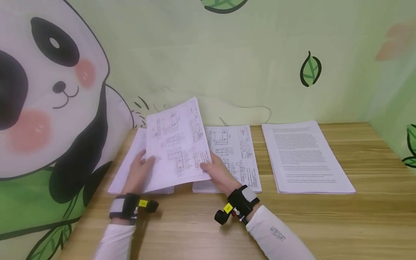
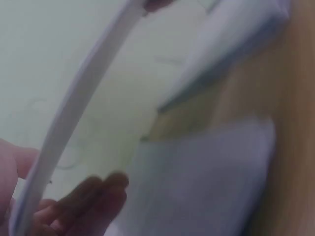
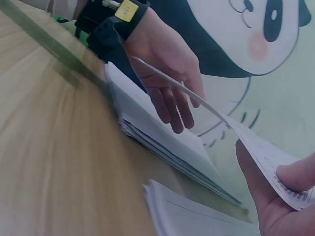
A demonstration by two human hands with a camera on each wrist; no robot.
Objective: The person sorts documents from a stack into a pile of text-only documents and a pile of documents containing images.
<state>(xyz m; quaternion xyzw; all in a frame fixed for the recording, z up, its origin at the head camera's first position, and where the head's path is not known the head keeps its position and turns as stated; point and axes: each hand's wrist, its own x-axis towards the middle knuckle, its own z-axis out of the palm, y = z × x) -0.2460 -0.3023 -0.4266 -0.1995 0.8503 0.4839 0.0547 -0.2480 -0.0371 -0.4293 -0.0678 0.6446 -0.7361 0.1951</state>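
A thin sheaf of papers (image 1: pixel 175 144) printed with technical drawings is held up at a tilt in both hands. My left hand (image 1: pixel 137 175) has it by the lower left edge, thumb on the printed face and fingers behind; in the right wrist view those fingers stretch out beneath the sheets. At the lower right edge my right hand (image 1: pixel 221 174) pinches it, thumb on top, fingers underneath. Behind and below the sheaf lie a left stack of printed pages (image 1: pixel 125 177), partly covered from view, and a middle stack of drawing sheets (image 1: pixel 242 155), also partly hidden.
To the right, a stack of text pages (image 1: pixel 302 159) lies on the wooden table (image 1: pixel 201 231). A fabric backdrop with a panda and leaves (image 1: pixel 227 72) hangs close behind the table and along its left side. Both wrists wear strapped cameras (image 1: pixel 222 216).
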